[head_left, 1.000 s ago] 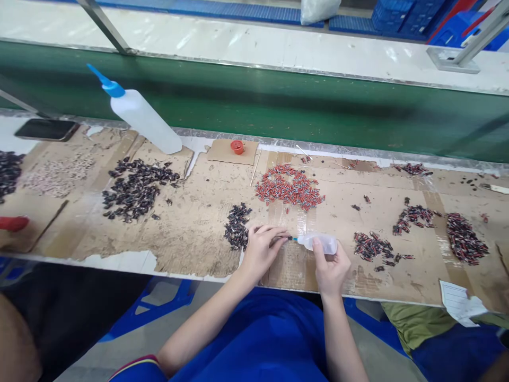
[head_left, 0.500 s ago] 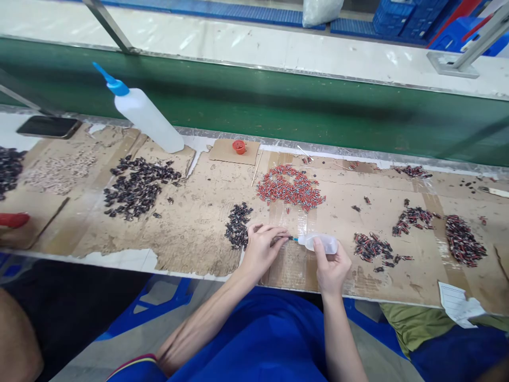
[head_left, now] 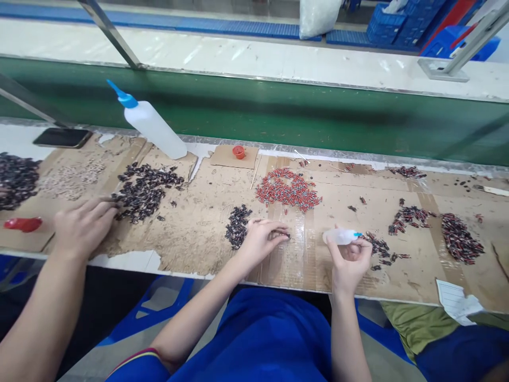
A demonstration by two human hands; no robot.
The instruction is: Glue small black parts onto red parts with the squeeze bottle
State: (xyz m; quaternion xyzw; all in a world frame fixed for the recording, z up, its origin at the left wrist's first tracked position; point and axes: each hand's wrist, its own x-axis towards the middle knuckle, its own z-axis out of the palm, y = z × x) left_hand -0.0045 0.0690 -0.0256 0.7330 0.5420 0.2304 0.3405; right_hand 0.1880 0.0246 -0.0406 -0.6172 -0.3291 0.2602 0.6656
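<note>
At the near edge of the cardboard, the squeeze bottle lies sideways, clamped in the right hand, its tip close over loose parts that a stray drip could foul, while the left hand, pinched on a tiny piece, might drop it.

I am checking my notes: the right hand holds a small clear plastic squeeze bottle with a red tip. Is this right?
Not quite: the head view shows the small clear plastic squeeze bottle in the right hand has a blue tip, not red.
</note>
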